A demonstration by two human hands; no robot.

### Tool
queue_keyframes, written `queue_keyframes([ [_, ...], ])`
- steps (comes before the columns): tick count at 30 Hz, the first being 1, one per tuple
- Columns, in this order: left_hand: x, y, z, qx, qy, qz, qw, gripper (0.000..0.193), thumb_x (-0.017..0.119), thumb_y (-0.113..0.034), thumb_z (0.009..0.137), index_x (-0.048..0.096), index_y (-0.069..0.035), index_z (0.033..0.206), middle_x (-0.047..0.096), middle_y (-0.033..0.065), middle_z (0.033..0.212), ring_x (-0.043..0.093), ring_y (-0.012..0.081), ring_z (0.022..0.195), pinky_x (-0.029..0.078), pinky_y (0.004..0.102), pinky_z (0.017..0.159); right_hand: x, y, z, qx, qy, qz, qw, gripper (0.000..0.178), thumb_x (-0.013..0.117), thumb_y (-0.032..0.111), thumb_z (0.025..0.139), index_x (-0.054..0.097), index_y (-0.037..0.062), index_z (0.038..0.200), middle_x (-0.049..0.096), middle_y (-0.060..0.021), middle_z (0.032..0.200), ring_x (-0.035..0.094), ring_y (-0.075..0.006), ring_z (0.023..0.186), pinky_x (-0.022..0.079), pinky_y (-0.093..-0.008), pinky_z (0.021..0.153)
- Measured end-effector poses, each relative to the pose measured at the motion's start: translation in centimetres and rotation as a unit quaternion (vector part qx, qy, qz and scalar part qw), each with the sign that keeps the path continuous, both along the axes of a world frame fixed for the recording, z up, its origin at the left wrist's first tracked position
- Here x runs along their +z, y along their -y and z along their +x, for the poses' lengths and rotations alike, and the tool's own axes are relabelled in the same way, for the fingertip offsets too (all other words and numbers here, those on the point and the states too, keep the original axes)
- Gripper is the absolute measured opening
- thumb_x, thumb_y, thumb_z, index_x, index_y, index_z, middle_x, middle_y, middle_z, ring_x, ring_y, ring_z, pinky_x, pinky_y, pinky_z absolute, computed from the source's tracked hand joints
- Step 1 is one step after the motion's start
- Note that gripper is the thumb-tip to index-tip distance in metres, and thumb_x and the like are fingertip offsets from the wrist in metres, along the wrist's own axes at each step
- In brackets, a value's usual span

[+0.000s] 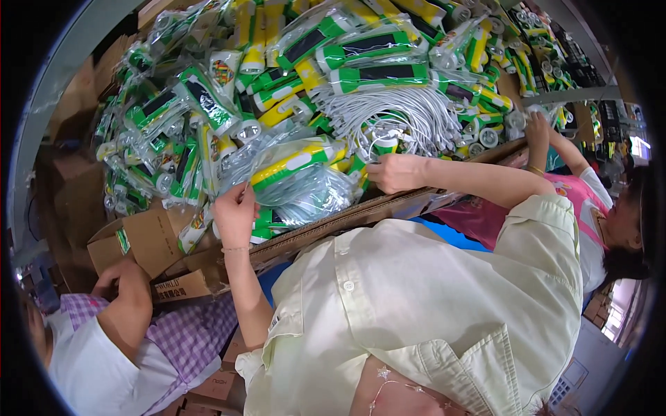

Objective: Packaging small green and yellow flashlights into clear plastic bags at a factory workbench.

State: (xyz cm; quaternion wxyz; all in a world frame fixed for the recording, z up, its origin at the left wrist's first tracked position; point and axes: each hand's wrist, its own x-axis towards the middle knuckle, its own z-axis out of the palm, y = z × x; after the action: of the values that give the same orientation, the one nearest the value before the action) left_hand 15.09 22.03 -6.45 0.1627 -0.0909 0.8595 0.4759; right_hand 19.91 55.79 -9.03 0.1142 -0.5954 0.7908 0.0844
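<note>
My left hand (236,210) pinches the edge of a clear plastic bag with a yellow and green flashlight (295,166) inside it. That bagged flashlight lies over a stack of clear plastic bags (319,197) at the near edge of the pile. Closed, with its fingertips pressed together, my right hand (399,173) is just beyond the cardboard edge. What it grips, if anything, is too small to make out. A bundle of white cables (395,118) lies right behind it, with small light-coloured plugs near the fingers.
Bagged green and yellow flashlights (208,100) are heaped across the bench behind a cardboard rim (326,225). An open cardboard box (149,243) stands at the left. Co-workers sit close on both sides: one in a purple checked apron (184,340), another in a pink apron (472,215).
</note>
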Motion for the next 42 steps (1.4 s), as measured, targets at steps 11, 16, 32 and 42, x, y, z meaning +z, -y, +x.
queue_keyframes([
  [11,-2.5,0.7,-0.2,-0.028,-0.085,-0.099,0.991,0.034,0.062,-0.030,0.085,0.064,0.001,0.072,0.055,0.0090,0.049,0.054,0.0202,0.043,0.041,0.0321,0.049,15.8,5.3,-8.6,-0.255,0.050,-0.432,0.863,0.009,0.064,0.008,0.077,0.067,0.0065,0.085,0.064,-0.0065,0.083,0.065,-0.0181,0.073,0.052,-0.0286,0.059],
  [16,-4.0,1.2,-0.9,-0.032,-0.080,-0.060,0.995,0.034,0.064,-0.030,0.086,0.067,0.002,0.077,0.055,0.0020,0.052,0.048,0.0067,0.042,0.037,0.0239,0.043,12.5,13.5,-8.0,-0.279,0.193,-0.638,0.691,0.008,0.066,0.007,0.080,0.070,0.0088,0.086,0.067,-0.0025,0.079,0.065,-0.0150,0.068,0.051,-0.0267,0.060],
  [32,-2.4,-0.4,-1.2,-0.038,-0.049,0.087,0.994,0.019,0.062,-0.014,0.087,0.068,0.001,0.097,0.057,0.0000,0.061,0.051,0.0057,0.052,0.040,0.0209,0.047,1.5,13.1,-8.2,-0.264,-0.089,0.069,0.958,0.006,0.063,0.014,0.068,0.066,0.0094,0.069,0.060,-0.0032,0.072,0.061,-0.0230,0.070,0.047,-0.0363,0.058],
  [42,-2.8,0.9,-0.8,-0.039,-0.037,0.161,0.986,0.015,0.057,0.003,0.084,0.064,0.000,0.097,0.064,0.0039,0.086,0.063,0.0137,0.077,0.050,0.0249,0.062,2.9,16.7,-9.1,-0.290,0.032,-0.475,0.830,0.018,0.069,0.031,0.072,0.067,0.0144,0.077,0.063,0.0003,0.078,0.061,-0.0182,0.080,0.048,-0.0370,0.073],
])
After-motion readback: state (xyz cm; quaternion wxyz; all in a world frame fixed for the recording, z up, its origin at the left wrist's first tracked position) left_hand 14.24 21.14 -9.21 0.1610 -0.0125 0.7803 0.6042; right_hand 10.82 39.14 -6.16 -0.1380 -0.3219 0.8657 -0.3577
